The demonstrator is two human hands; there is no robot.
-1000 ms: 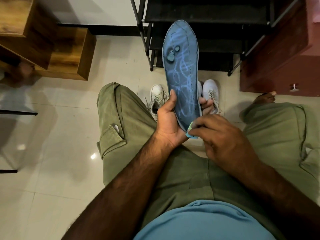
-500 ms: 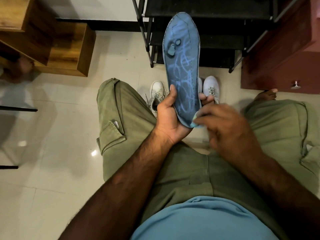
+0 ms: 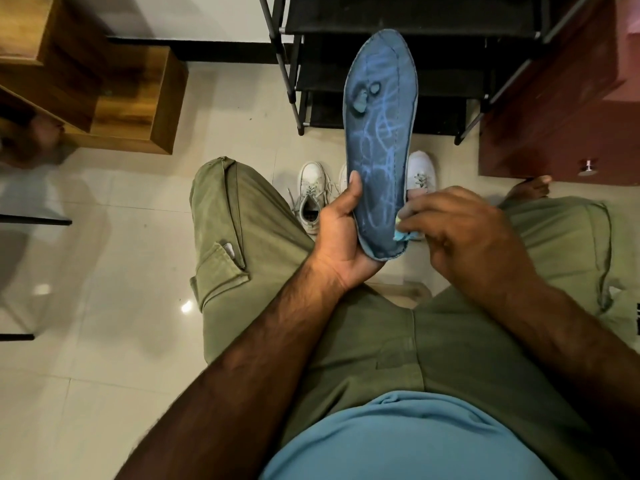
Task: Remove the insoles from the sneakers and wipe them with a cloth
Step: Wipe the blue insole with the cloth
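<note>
Head view, insole (image 3: 379,140) hiding sneaker (image 3: 421,169), rack (image 3: 398,15) behind

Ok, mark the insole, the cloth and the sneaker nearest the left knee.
insole (image 3: 379,133): head view, middle of its blue face.
cloth (image 3: 401,236): head view, pale blue corner by the insole's heel.
sneaker (image 3: 312,188): head view, on its laces.

The blue insole (image 3: 379,133), streaked with pale scribbles and two worn spots near the toe, stands heel-down in the left hand (image 3: 341,237). A pale blue cloth (image 3: 401,236), pinched in the right hand (image 3: 460,230), touches its right edge. White sneakers (image 3: 312,195) stand on the floor behind.
</note>
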